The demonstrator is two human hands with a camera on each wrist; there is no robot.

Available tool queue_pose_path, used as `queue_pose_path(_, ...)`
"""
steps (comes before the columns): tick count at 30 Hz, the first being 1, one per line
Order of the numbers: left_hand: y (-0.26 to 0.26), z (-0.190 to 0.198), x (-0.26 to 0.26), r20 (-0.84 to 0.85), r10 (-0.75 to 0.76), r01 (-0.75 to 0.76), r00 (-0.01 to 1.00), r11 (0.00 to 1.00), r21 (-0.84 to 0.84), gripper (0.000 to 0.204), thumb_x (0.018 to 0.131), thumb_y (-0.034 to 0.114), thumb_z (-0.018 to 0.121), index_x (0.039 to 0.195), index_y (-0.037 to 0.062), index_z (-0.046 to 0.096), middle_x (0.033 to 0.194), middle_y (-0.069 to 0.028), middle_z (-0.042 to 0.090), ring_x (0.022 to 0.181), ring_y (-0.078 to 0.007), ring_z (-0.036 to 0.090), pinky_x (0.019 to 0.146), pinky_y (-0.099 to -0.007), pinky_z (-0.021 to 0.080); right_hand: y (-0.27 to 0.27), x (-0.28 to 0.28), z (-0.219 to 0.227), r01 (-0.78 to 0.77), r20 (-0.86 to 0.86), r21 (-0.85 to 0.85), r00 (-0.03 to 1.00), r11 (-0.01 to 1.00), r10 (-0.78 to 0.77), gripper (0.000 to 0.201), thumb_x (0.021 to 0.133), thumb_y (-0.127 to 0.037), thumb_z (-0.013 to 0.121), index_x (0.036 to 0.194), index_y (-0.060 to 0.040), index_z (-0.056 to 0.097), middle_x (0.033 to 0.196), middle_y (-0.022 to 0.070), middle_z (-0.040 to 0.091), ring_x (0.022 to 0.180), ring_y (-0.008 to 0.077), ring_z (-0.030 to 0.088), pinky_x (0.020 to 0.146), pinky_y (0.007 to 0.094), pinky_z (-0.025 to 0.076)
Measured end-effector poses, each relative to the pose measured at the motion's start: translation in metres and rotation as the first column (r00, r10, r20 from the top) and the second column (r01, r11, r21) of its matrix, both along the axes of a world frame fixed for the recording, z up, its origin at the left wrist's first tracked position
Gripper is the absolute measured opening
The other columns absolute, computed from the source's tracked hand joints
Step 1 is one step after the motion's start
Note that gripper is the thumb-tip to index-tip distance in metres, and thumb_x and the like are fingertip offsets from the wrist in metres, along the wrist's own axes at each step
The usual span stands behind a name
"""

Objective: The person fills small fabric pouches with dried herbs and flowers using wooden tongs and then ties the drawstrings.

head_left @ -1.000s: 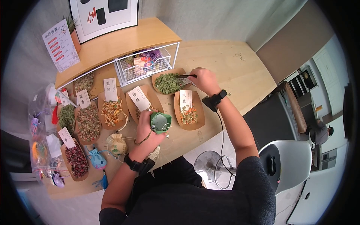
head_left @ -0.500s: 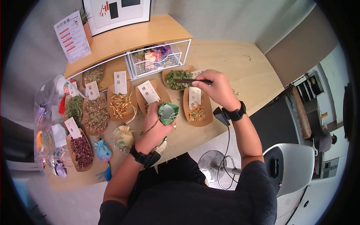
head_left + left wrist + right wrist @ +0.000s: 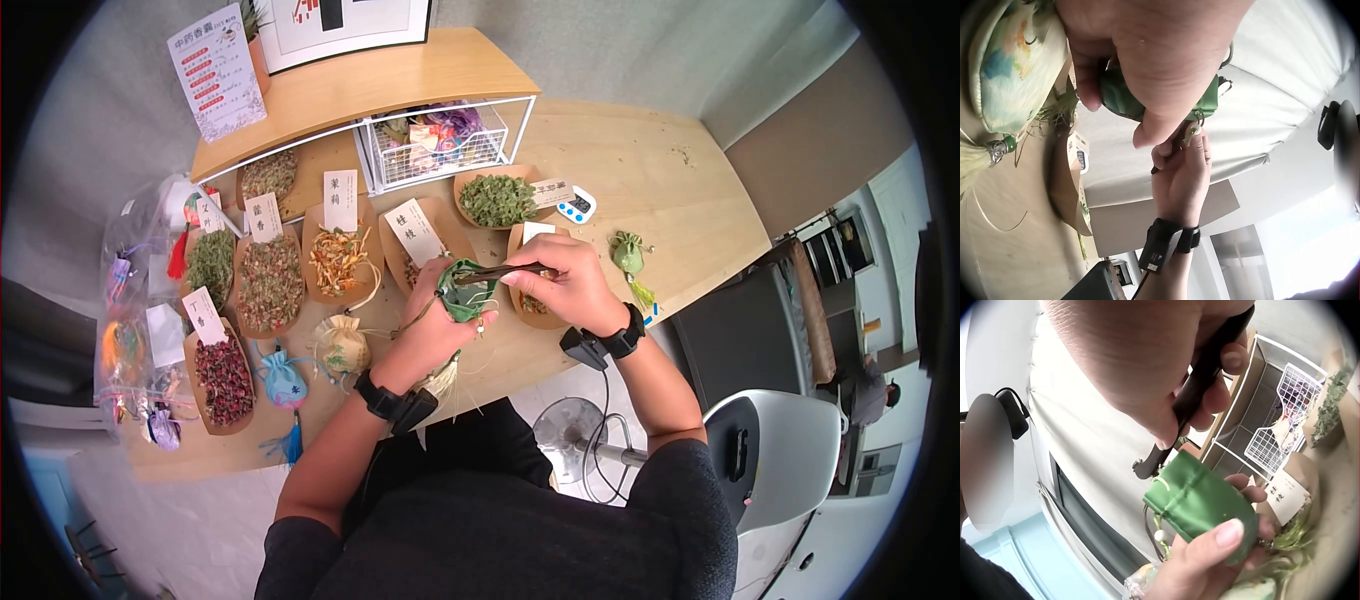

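My left hand point(image 3: 425, 325) holds a small green satin drawstring pouch point(image 3: 1194, 494), its mouth standing wide at the top. Beads and cords hang from the pouch's side. In my right hand point(image 3: 578, 280) I pinch a slim dark wooden scoop point(image 3: 1196, 387) by its handle. The scoop's curved end is right at the pouch's mouth, tilted down toward it. Behind my right hand a paper tray point(image 3: 530, 315) is partly covered. A tray of green dried leaves point(image 3: 497, 200) stands beyond both hands, and the tray labelled with a white card point(image 3: 413, 232) sits just behind the pouch.
Several paper trays of dried herbs, such as dark red buds point(image 3: 222, 380) and orange-yellow petals point(image 3: 338, 262), line the left side. A blue sachet point(image 3: 283, 382) and a beige sachet point(image 3: 342, 345) lie near the front edge. A timer point(image 3: 577, 205) and green sachet point(image 3: 628, 253) are at right.
My right hand has moved from the tray of green leaves toward me and left, bringing the scoop to the pouch's mouth. My left hand keeps holding the pouch. The head view has shifted somewhat.
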State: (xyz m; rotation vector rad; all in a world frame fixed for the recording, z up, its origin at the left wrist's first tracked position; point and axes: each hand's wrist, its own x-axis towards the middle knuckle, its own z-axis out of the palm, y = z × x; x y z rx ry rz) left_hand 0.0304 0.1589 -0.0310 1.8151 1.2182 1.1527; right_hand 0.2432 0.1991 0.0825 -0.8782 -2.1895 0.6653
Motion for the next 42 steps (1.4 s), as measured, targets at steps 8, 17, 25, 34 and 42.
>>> queue_pose_path(8,-0.001,0.008,0.002,0.060,0.100,-0.103,0.993,0.994,0.043,0.061,0.073,0.016,0.088,0.119,-0.0012,0.052,0.116,-0.0191,0.057,0.105,-0.0366,0.062,0.090,-0.0440,0.051,0.000,0.005,0.038,-0.133,0.420,0.386,0.906,0.913,-0.045,0.020,0.081,-0.019,0.082,0.093,-0.0058,0.074,0.082,0.0087,0.067,0.075,0.0289,0.067,0.063,0.0394,0.052)
queue_pose_path(17,-0.007,0.010,-0.003,0.034,-0.147,0.142,0.989,0.984,0.108,0.067,0.065,0.014,0.089,0.123,0.0046,0.055,0.117,-0.0152,0.057,0.109,-0.0367,0.061,0.092,-0.0431,0.051,0.022,0.019,0.041,0.122,0.215,0.176,0.964,0.977,-0.159,0.023,0.084,-0.017,0.082,0.101,-0.0037,0.074,0.087,0.0115,0.069,0.070,0.0252,0.067,0.065,0.0354,0.055)
queue_pose_path(25,-0.018,0.021,0.000,-0.070,-0.342,0.348,0.937,0.929,0.122,0.064,0.069,0.020,0.086,0.127,0.0084,0.059,0.116,-0.0116,0.061,0.104,-0.0333,0.066,0.086,-0.0412,0.054,0.046,-0.013,-0.027,-0.017,0.449,0.335,0.882,0.942,-0.143,0.018,0.081,-0.018,0.079,0.092,-0.0060,0.072,0.085,0.0105,0.068,0.082,0.0311,0.069,0.070,0.0418,0.055)
queue_pose_path(34,-0.017,0.017,0.001,-0.044,-0.345,0.347,0.938,0.924,0.162,0.062,0.069,0.020,0.085,0.125,0.0080,0.060,0.115,-0.0110,0.061,0.102,-0.0344,0.066,0.085,-0.0419,0.054,0.064,-0.040,-0.052,-0.138,0.557,0.415,0.820,0.899,-0.131,0.018,0.079,-0.020,0.079,0.081,-0.0063,0.068,0.080,0.0076,0.065,0.078,0.0293,0.067,0.066,0.0411,0.054)
queue_pose_path(42,-0.017,0.016,0.000,-0.047,-0.350,0.352,0.936,0.924,0.148,0.062,0.069,0.019,0.085,0.124,0.0072,0.059,0.115,-0.0129,0.061,0.101,-0.0360,0.065,0.085,-0.0425,0.054,0.063,-0.049,-0.054,-0.225,0.554,0.508,0.825,0.832,-0.115,0.011,0.075,-0.013,0.073,0.072,-0.0075,0.064,0.077,0.0075,0.063,0.076,0.0270,0.066,0.064,0.0394,0.054)
